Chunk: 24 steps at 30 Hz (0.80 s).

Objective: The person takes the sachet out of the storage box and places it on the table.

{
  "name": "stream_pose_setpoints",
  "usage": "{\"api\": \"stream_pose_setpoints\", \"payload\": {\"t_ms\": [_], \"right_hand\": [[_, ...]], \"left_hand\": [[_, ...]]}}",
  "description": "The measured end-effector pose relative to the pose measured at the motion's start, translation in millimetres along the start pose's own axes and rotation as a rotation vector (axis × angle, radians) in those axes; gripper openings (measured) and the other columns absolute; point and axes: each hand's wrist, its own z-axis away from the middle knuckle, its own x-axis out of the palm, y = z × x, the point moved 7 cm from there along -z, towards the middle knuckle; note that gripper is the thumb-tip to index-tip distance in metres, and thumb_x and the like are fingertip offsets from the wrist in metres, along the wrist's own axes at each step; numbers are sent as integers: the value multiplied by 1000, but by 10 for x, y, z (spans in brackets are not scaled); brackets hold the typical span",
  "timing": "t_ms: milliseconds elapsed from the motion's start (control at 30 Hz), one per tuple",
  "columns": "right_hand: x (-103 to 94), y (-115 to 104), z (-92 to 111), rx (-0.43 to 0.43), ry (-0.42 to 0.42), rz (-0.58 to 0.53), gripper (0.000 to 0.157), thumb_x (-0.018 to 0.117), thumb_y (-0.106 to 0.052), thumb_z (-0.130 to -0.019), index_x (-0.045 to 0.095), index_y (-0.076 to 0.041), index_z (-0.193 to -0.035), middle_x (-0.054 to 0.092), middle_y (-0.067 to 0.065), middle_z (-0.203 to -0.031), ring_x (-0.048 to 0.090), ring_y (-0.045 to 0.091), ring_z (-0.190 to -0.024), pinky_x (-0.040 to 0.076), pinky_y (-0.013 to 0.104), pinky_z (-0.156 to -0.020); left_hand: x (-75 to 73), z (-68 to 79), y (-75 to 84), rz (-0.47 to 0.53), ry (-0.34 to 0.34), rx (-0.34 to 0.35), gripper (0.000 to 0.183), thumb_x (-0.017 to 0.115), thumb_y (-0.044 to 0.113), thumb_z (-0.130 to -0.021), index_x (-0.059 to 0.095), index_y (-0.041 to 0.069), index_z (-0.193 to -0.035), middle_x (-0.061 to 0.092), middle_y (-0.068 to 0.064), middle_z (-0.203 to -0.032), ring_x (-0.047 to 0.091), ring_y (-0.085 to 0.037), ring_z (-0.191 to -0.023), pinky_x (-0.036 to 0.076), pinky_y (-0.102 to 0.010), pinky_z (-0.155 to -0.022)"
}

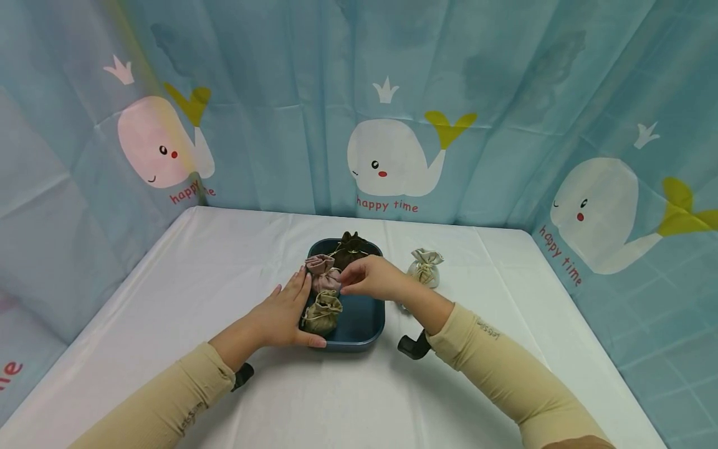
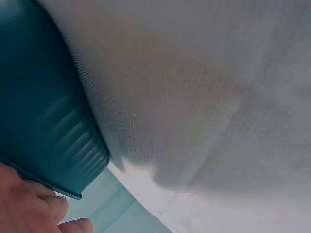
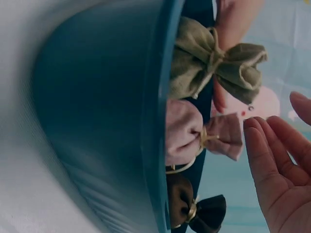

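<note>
Head view: you've got three tied pouches in the blue basin (image 1: 361, 319), which sits on the white-covered bench (image 1: 314, 399). Olive pouch (image 1: 322, 316) at the near left, pink pouch (image 1: 326, 282) behind it, dark brown pouch (image 1: 351, 254) at the far end. All three sit neck up; probably the filled bottoms act as a base, and neck up leaves the ties easy to reach.

Your left hand (image 1: 282, 316) lies along the basin's left edge, fingers extended, thumb at the front rim. No pouch in it. Reads as a brace: flat against the side should keep the basin from sliding while your other side works over it. Can't tell how hard you're pressing.

Your right hand (image 1: 370, 277) is over the basin beside the pink pouch, released. Right wrist view shows fingertips just off the pink neck, thumb apart from the fingers, nothing between them. Low and close like that, I'd guess it's there for fine placement at the neck, not a full palm grip.

Row hugs the left side, so I'd say the right half is left as working room. Pale pouch (image 1: 424, 274) stands on the bench right of the basin, outside the rim, near your right forearm; another pale bit under that forearm is mostly hidden, can't identify it.
</note>
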Motion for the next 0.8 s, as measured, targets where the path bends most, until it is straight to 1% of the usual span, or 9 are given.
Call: {"api": "stream_pose_setpoints", "payload": {"t_ms": [233, 333, 467, 567, 667, 700, 800], "right_hand": [[112, -14, -8, 2, -38, 25, 23, 71, -17, -81, 70, -11, -103, 68, -4, -85, 62, 4, -77, 50, 21, -69], [145, -17, -11, -7, -46, 24, 24, 71, -17, -80, 69, -11, -103, 68, -4, -83, 62, 4, -76, 50, 21, -68], [178, -27, -12, 3, -50, -7, 29, 73, -17, -79, 68, -9, -106, 69, -3, -83, 63, 5, -76, 50, 21, -67], [205, -32, -11, 26, -54, -23, 36, 74, -15, -78, 66, -9, -112, 69, -2, -84, 63, 5, -76, 51, 22, -67], [232, -33, -15, 34, -57, 0, 45, 75, -15, -76, 62, -9, -118, 68, -3, -84, 63, 5, -76, 50, 21, -67], [242, -34, -19, 34, -58, 23, 46, 75, -15, -76, 62, -9, -120, 68, -3, -84, 63, 5, -76, 50, 21, -67], [263, -49, -26, 36, -60, 86, 47, 76, -17, -75, 62, -9, -119, 67, -3, -83, 61, 5, -76, 49, 20, -65]], "left_hand": [[15, -2, 0, -24, 9, 8, 131, 45, 87, -59, 2, 0, -146, -7, -18, -151, 3, -31, -139, 15, -56, -106], [15, -1, -5, -22, 8, 7, 130, 46, 86, -59, 2, 0, -146, -7, -18, -151, 3, -32, -139, 15, -56, -106], [9, 1, -9, -16, 9, 5, 130, 47, 85, -59, 2, -1, -146, -7, -18, -151, 3, -32, -139, 15, -57, -105], [11, 2, -11, -15, 14, 8, 130, 47, 85, -60, 2, -1, -146, -7, -19, -151, 3, -32, -139, 15, -57, -105], [16, -1, -11, -13, 20, 12, 130, 47, 85, -60, 3, -1, -146, -6, -19, -151, 4, -32, -139, 15, -57, -105], [18, -3, -12, -13, 21, 14, 130, 48, 85, -60, 3, -1, -146, -6, -19, -151, 4, -32, -139, 15, -57, -105], [23, -8, -11, -10, 21, 16, 129, 48, 85, -60, 3, -1, -146, -7, -18, -151, 3, -32, -139, 15, -57, -105]]}}
